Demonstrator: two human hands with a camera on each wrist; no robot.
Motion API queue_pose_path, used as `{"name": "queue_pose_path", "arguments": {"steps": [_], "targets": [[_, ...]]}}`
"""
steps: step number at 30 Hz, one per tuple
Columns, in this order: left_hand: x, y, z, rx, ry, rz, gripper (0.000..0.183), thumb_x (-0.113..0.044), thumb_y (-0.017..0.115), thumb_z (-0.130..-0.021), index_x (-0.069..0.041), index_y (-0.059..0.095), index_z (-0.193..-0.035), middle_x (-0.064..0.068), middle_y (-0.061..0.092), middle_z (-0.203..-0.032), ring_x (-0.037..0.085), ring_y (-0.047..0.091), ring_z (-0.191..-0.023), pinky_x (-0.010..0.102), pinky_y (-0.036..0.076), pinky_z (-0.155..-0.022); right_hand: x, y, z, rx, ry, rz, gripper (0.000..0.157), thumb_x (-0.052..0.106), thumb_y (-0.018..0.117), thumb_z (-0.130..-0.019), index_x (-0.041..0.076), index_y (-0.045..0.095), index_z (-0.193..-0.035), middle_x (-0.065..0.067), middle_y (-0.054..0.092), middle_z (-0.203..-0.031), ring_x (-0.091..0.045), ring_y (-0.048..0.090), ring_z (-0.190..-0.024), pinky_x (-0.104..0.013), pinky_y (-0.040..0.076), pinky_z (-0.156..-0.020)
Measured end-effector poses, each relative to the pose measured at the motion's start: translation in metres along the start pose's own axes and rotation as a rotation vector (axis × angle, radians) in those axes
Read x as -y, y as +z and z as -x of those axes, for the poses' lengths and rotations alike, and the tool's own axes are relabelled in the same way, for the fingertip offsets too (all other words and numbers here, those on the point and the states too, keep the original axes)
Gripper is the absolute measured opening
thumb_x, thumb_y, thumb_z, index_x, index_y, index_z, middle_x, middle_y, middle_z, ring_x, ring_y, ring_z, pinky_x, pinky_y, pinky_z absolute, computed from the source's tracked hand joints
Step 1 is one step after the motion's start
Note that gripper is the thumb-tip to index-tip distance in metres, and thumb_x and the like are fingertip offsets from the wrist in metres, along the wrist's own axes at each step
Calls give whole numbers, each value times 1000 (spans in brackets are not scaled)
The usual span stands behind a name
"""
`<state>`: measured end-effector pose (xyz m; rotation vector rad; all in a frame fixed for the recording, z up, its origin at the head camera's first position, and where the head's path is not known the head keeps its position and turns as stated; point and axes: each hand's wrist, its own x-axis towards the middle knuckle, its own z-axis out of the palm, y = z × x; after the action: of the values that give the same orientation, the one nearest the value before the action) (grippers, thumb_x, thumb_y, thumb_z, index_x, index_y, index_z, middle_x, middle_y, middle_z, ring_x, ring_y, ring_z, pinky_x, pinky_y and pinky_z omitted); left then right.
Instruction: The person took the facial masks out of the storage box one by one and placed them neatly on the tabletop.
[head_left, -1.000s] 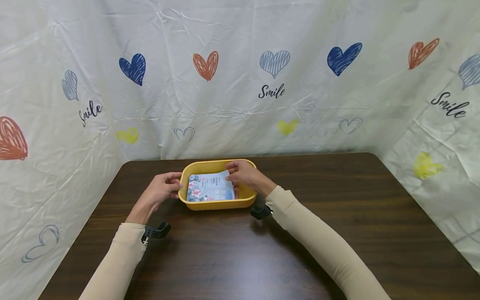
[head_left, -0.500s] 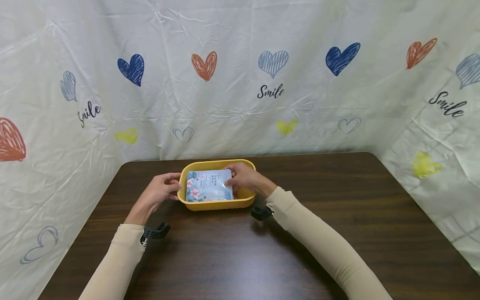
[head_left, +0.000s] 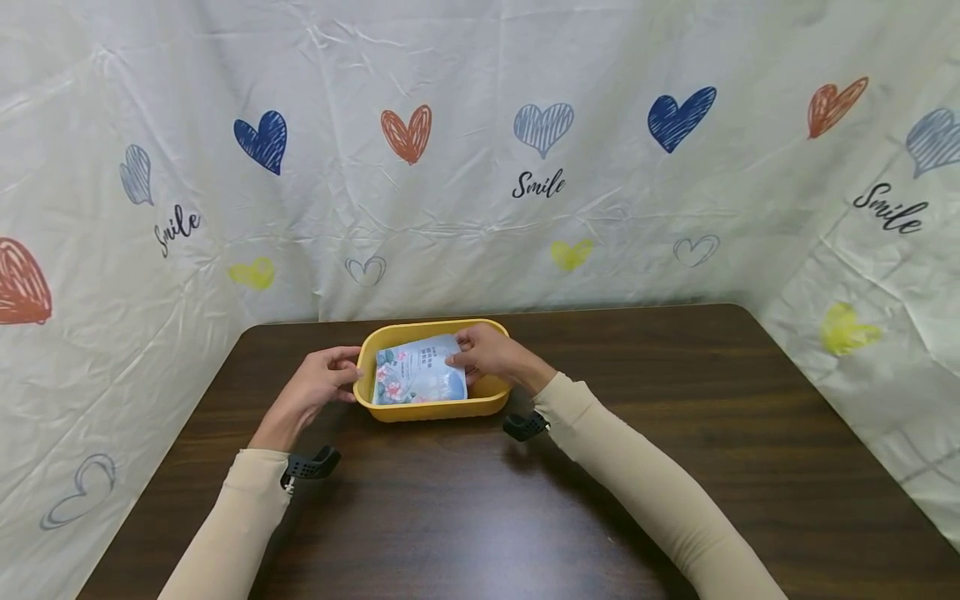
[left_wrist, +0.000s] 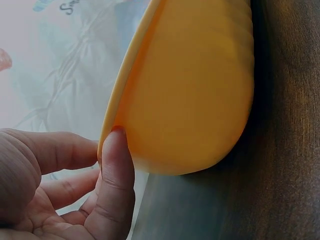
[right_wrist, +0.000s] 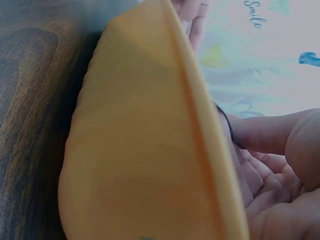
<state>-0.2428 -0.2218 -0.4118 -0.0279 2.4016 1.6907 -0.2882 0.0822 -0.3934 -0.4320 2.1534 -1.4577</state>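
Observation:
A yellow plastic basket (head_left: 442,412) stands near the table's back edge. Inside it lies a light-blue packet (head_left: 422,373) printed with pink flowers and lettering. My left hand (head_left: 322,377) pinches the basket's left rim; in the left wrist view, thumb and fingers meet on either side of the basket rim (left_wrist: 123,85). Reaching over the right end, my right hand (head_left: 489,353) pinches the packet's right edge, thumb on its printed face. The right wrist view has the basket's outer wall (right_wrist: 130,125) in front, hiding most of the packet behind the rim.
The dark wooden table (head_left: 675,433) carries the basket. Behind it hangs a white cloth (head_left: 465,217) with hearts and "Smile" lettering. Both wrists wear black straps (head_left: 315,462).
The packet has shifted within the basket, its face first levelling, then turning slightly with the right side raised. My right thumb has come onto its printed face. The left hand stays at the rim.

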Motion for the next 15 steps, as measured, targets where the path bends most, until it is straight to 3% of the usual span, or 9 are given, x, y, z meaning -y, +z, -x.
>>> {"name": "queue_pose_path", "arguments": {"steps": [7, 15], "targets": [[0, 0, 0, -2, -2, 1, 55, -2, 57, -97, 2, 44, -150, 14, 54, -102, 23, 59, -89, 32, 62, -71, 5, -10, 11, -32, -26, -85, 11, 9, 65, -98, 0, 61, -103, -5, 65, -85, -18, 68, -74, -34, 61, -68], [-1, -1, 0, 1, -14, 11, 55, -3, 58, -98, 2, 43, -150, 12, 54, -103, 23, 60, -89, 32, 62, -71, -1, -28, 20, -43, -17, -217, 30, 12, 64, -99, -2, 63, -125, -12, 71, -104, -19, 71, -82, -28, 59, -69]]}}
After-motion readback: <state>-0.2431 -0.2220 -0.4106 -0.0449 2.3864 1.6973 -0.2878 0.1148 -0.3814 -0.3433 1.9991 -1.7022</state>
